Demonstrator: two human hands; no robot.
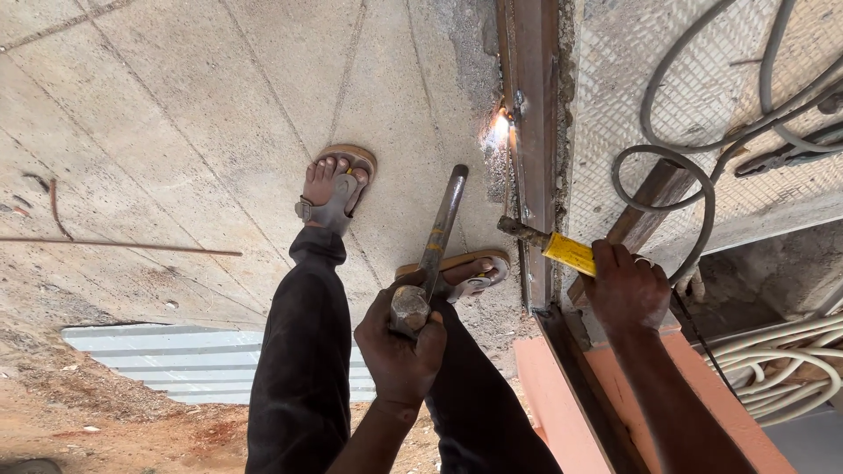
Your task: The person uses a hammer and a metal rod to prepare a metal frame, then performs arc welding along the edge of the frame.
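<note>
Two hands' fingers clamped: left hand [399, 342] on hammer [430, 259] pointing away, right hand [628, 290] on yellow-handled chisel [549, 244] lying crosswise.

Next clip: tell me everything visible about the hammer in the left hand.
The hammer looks all metal: a dull grey, worn head and a long, thin, rusty-brown bar for a handle. The left hand closes around it right at the head, so the head shows between thumb and fingers while the handle sticks out forward and slightly right, over the concrete floor, its far end free. It crosses above the sandalled right foot. Only the hand touches it, as far as can be seen.
</note>
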